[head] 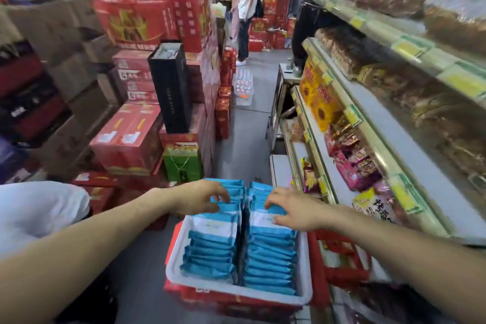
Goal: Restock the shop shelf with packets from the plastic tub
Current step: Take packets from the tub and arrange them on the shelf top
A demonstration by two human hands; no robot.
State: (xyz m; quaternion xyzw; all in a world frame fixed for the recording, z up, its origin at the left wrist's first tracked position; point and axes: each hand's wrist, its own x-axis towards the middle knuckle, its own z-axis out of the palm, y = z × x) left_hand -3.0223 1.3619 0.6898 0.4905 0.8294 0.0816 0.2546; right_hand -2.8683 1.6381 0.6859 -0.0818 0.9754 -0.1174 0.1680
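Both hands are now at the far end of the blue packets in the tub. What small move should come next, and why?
Probably close the fingers and lift a bunch. The left hand and right hand rest on the two rows of blue packets in the white tub, gripping nothing yet; the shelf stands right.

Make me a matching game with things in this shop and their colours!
Things:
1. packets
2. tub
3. gift bag
4. tall box

Colours:
A. black
B. blue and white
C. green
D. white

Pairs: 1-B, 2-D, 3-C, 4-A

Both hands, left hand and right hand, rest on the packets at the far end of the tub.
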